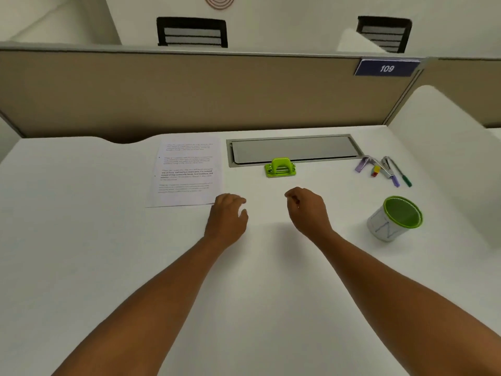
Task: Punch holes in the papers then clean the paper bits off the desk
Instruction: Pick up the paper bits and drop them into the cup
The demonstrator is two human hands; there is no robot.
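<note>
Two hands: both reach out low over the tabletop (81,213), empty, nothing gripped.
Left hand (227,216): fingers loosely spread, tips at the near right corner of the papers, probably to draw the stack closer; whether it touches the sheet I cannot tell.
Right hand (306,210): fingers curled in narrow, holding nothing, hovering with the punch at its 12 o'clock.
Cup (395,218): green-lined, at 3 o'clock of the right hand, likely kept near for the bits.
Papers (187,172): flat at 11 o'clock of the left hand; sheet count and print unreadable.
Punch (280,167): green, upright, untouched, just before the cable tray (295,149).
Pens (385,170): at 1 o'clock, a blurred tangle, items hard to separate.
Bits: none visible.
</note>
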